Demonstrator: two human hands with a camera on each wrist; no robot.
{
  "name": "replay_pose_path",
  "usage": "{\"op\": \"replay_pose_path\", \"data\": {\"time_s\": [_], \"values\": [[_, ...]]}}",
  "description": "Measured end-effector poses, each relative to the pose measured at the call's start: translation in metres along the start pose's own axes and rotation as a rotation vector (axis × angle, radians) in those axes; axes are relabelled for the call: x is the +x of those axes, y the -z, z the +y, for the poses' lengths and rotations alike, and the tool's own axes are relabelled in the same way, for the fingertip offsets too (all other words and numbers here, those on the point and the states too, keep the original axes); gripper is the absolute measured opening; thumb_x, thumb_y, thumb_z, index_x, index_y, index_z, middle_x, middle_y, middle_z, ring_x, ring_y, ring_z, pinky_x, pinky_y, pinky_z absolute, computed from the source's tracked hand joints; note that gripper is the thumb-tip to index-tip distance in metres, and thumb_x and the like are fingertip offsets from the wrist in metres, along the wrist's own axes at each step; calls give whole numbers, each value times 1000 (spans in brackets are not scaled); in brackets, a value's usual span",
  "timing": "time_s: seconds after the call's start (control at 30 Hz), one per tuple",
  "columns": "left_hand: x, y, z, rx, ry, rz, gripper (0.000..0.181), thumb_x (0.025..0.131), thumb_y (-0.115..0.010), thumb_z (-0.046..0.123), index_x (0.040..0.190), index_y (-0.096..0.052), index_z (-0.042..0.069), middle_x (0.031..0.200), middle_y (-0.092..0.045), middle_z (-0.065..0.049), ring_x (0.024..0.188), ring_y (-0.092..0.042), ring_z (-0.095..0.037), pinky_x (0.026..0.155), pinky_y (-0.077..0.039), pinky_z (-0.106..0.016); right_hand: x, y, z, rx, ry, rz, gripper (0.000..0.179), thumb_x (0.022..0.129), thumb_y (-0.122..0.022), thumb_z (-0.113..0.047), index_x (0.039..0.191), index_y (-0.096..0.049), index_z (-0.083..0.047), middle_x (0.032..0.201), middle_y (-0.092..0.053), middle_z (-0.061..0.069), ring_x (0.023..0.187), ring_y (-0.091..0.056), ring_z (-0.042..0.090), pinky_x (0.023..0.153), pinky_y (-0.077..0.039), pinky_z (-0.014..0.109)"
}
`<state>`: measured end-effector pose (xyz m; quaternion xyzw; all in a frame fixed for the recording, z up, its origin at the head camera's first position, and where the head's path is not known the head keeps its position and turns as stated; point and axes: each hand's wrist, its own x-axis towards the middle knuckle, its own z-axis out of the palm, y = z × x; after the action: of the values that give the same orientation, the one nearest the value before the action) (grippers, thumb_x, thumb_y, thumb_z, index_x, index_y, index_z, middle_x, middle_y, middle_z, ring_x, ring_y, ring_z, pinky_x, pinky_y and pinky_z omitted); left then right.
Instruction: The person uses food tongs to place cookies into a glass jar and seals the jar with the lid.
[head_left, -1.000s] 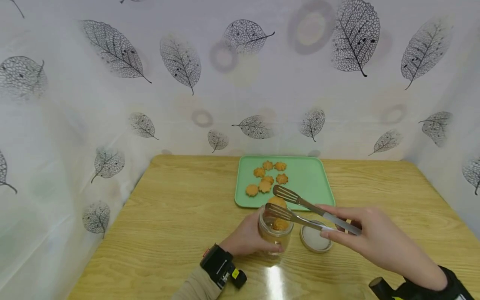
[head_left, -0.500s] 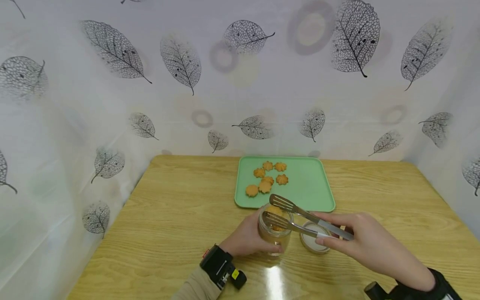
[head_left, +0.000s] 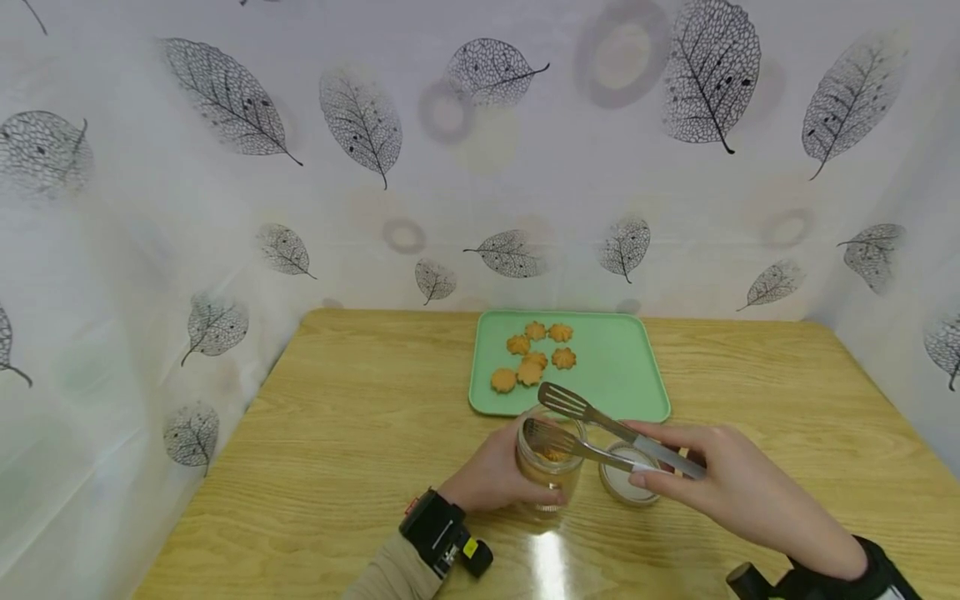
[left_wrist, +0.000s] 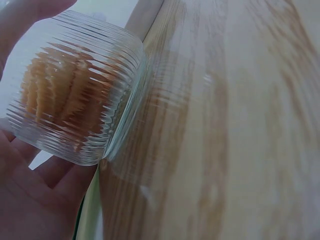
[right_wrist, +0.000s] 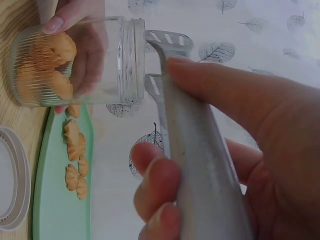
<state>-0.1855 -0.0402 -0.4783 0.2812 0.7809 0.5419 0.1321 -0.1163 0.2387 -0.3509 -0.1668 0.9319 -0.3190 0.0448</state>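
My left hand (head_left: 495,473) grips a ribbed glass jar (right_wrist: 107,60) round its side, thumb across the front. Several golden cookies (left_wrist: 65,90) lie in the lower part of the jar, seen through the glass. My right hand (head_left: 738,492) holds metal tongs (head_left: 637,442) by their handles. The slotted tips of the tongs stand spread apart over the mouth of the jar, with nothing between them. Beside the jar, to its right, the round lid (head_left: 628,479) lies on the table, partly covered by the tongs in the head view.
A green tray (head_left: 618,367) at the far side of the wooden table (head_left: 360,400) bears several flower-shaped cookies (head_left: 564,358), grouped on its left half. A white leaf-print curtain (head_left: 480,192) hangs behind the table and along both sides.
The cookie between the tongs has dropped into the jar. My right hand and the tongs moved slightly left and down, then rose a little at the tips. The left hand stayed put.
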Motion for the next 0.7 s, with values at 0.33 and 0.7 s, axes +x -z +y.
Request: {"op": "replay_pose_path", "data": {"time_s": [0.33, 0.7], "values": [[0, -1, 0, -16, 11, -2, 79, 67, -95, 27, 136, -58, 17, 133, -62, 12, 127, -55, -10, 114, -42, -39, 44, 3, 29, -124, -82, 160, 70, 90, -68, -57, 140, -66, -9, 69, -63, 0, 49, -43, 10, 42, -36, 25], [1, 0, 1, -12, 3, 2, 79, 66, -95, 25, 136, -58, 16, 132, -62, 12, 128, -54, -10, 115, -41, -40, 95, -21, 75, -137, -124, 154, 69, 90, -72, -47, 140, -63, 0, 66, -56, 3, 52, -39, 14, 48, -33, 29]]}}
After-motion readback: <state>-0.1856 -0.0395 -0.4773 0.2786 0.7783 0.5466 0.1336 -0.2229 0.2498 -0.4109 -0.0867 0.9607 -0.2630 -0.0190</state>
